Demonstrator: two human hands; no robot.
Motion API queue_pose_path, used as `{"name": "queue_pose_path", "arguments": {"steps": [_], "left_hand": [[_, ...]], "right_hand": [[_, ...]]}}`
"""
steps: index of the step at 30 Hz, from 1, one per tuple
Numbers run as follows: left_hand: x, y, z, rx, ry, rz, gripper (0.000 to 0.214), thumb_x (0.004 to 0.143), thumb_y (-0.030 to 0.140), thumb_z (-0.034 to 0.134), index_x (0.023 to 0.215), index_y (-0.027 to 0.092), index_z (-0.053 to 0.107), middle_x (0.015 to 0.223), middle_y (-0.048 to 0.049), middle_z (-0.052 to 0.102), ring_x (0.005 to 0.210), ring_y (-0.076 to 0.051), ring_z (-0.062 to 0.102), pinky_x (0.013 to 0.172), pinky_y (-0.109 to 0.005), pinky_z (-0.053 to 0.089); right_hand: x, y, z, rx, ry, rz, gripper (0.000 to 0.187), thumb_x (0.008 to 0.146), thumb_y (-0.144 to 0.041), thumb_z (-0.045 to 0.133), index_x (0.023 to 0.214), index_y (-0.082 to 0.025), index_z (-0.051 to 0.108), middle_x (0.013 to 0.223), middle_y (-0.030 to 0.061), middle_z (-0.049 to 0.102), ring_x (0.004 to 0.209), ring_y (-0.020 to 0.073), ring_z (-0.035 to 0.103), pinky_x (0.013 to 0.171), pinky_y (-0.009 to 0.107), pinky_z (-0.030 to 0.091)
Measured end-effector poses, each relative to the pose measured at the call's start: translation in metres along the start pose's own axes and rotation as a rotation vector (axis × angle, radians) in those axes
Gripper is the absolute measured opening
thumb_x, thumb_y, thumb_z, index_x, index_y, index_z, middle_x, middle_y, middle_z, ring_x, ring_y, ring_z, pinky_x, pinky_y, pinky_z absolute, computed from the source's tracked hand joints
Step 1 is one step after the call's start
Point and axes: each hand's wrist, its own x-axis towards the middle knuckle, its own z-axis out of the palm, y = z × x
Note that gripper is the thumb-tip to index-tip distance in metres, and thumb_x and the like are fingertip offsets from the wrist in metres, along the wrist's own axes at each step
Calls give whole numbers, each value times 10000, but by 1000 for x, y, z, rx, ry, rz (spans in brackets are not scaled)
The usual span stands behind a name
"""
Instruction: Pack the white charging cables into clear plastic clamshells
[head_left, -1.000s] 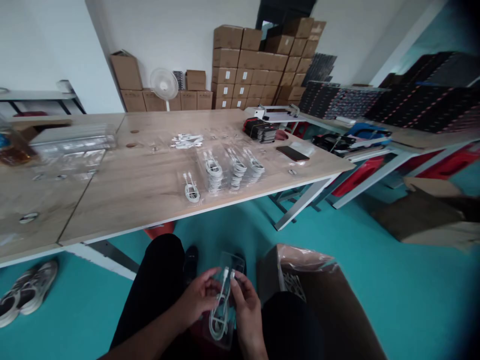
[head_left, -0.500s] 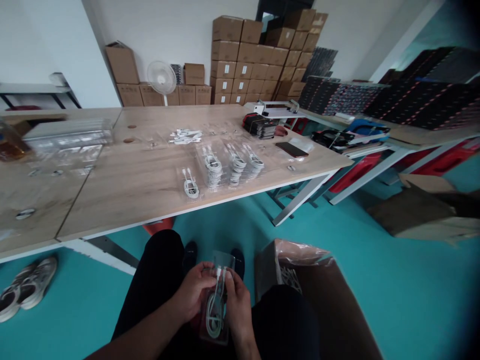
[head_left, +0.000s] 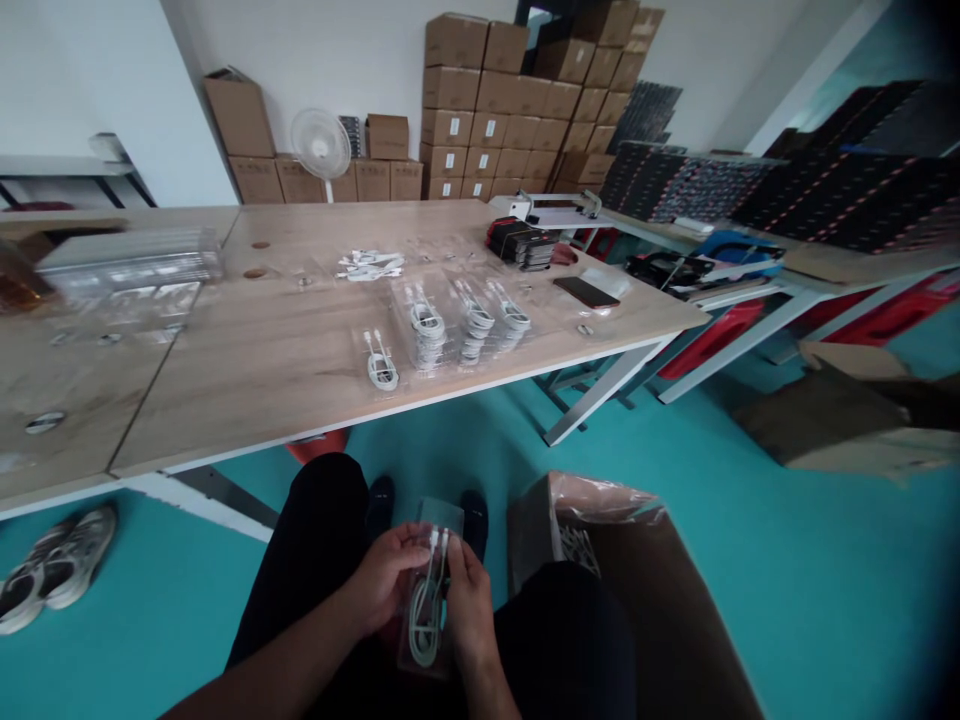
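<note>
Over my lap, a coiled white cable (head_left: 424, 622) with two white plugs at its upper end lies in a clear plastic tray (head_left: 442, 513). My left hand (head_left: 386, 575) grips the tray's left edge, its thumb beside the plugs. From the right, my right hand (head_left: 469, 590) holds the same tray, thumb close to the plug on that side. Both hands' undersides are hidden. On the table in front, a single packed cable (head_left: 382, 370) lies near the edge, left of stacks of similar packed cables (head_left: 427, 335).
An open carton (head_left: 600, 490) with white cables inside stands by my right knee. Across the wooden table (head_left: 285, 380) lie loose white pieces (head_left: 369, 265), a phone (head_left: 586, 292) and a banded dark stack (head_left: 519, 243). Clear trays (head_left: 131, 262) are piled at left.
My hands and the tray with the cable have shifted very slightly up and left. The plugs show a little more plainly between my thumbs. The view has tilted slightly.
</note>
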Motion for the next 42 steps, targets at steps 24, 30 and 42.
{"name": "queue_pose_path", "arguments": {"steps": [24,30,42], "left_hand": [[-7,9,20,-5,109,82,317,640,156,753,936,141,642,848,-60,703,755,-169,657,715,-272,481],[-6,7,10,-48,105,-49,320,683,157,723,992,146,641,818,-47,691,706,-154,649,653,-263,488],[5,-1,-5,104,149,24,450,610,145,767,1038,153,627,863,-61,711,732,-178,667,697,-285,478]], "right_hand": [[-3,2,-1,-440,99,-207,532,846,-489,477,1277,-185,549,1255,139,610,1165,286,559,1002,430,425],[-1,15,-1,-347,40,-162,536,856,-482,479,1300,-187,523,1298,115,596,1218,260,530,1056,412,386],[-1,12,-7,-624,148,-294,502,881,-453,446,1325,-223,493,1179,124,590,1083,262,573,953,407,458]]}}
